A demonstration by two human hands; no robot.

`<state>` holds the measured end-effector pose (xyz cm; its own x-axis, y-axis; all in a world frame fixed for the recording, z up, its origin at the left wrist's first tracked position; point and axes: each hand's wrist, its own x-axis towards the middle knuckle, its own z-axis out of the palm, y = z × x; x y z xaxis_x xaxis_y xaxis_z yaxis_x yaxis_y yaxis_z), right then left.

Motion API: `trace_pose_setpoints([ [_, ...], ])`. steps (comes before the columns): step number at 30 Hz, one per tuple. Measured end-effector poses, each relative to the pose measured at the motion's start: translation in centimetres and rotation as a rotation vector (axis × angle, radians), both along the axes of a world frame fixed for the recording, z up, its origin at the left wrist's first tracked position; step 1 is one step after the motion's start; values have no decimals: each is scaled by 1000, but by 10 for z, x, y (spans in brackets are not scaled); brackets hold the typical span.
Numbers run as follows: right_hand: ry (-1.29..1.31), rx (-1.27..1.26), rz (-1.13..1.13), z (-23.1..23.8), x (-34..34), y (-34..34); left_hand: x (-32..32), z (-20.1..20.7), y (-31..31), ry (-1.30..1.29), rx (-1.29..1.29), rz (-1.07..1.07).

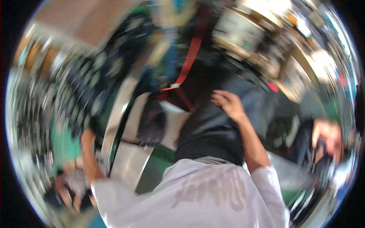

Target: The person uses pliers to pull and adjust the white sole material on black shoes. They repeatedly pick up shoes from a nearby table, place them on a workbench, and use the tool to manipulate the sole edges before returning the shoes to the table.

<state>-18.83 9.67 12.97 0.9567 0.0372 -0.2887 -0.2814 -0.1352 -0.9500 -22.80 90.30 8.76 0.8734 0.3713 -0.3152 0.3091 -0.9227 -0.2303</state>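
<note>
My right hand hovers over or rests on my dark-trousered leg; which of these, I cannot tell. Its fingers reach loosely leftward, apart from each other, with nothing visible in them. Out at the left, my left hand is beside a mass of dark, blurred pieces. Motion smears its fingers, so any hold is hidden. Between my arms lie a dark rounded thing and a pale grey surface. A red strap runs down toward my legs.
Pale bins or boxes stand at the upper right. A brown board or box is at the upper left. Another person is at the right edge, and someone else is at the lower left. Most surroundings are blurred.
</note>
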Motion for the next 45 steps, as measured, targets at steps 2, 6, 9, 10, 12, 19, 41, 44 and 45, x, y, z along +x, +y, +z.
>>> trace_pose_setpoints([
  [2, -27, -185, -82, 9, -15, -30, 35, 12, -33, -400, -105, -382],
  [6, -181, -489, -428, 11, -94, -128, 144, 31, -225, -396, -530, -348],
  [9, 59, -594, -865, 17, -210, -200, 212, -10, -382, -306, -1301, -537],
  [10, 190, -779, -1000, 0, -278, -225, 199, 36, -507, -189, -837, -734],
  [12, 367, -796, -1241, 2, -393, -233, 162, 72, -651, -41, -1063, -847],
  [19, 1284, -756, -1560, -36, -772, 37, 61, 107, -884, 360, -1256, -1696],
  [41, 431, 266, -2018, 7, -443, 71, -103, 53, -904, 1347, -1399, -1298],
  [44, 437, 76, -1780, 43, -376, -2, -109, 59, -918, 1315, -1564, -1100],
  [45, 450, -9, -1689, 65, -348, -25, -108, 59, -925, 1302, -1634, -961],
])
